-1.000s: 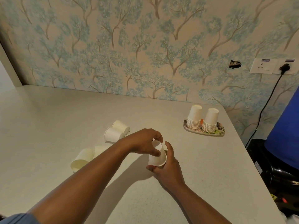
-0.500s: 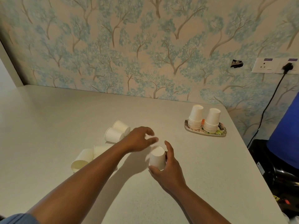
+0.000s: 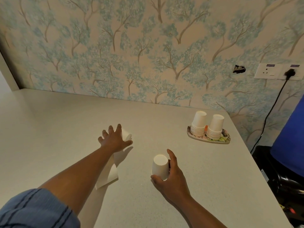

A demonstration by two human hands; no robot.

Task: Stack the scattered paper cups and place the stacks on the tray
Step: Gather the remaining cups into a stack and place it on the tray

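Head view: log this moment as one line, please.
left hand: open, reaching over lying cup | right hand: holds upside-down cup on table | tray: two stacks

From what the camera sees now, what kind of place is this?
Probably a room in a home or small office: tree-patterned wallpaper, a wall socket with a plug in it, and a pale table bearing a tray of stacked paper cups.

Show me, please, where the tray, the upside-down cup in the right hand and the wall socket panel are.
tray (image 3: 227, 140): head view, on its bare right rim.
upside-down cup (image 3: 159, 167): head view, on its side wall.
right hand (image 3: 174, 183): head view, on its back.
wall socket panel (image 3: 269, 71): head view, on its white face.
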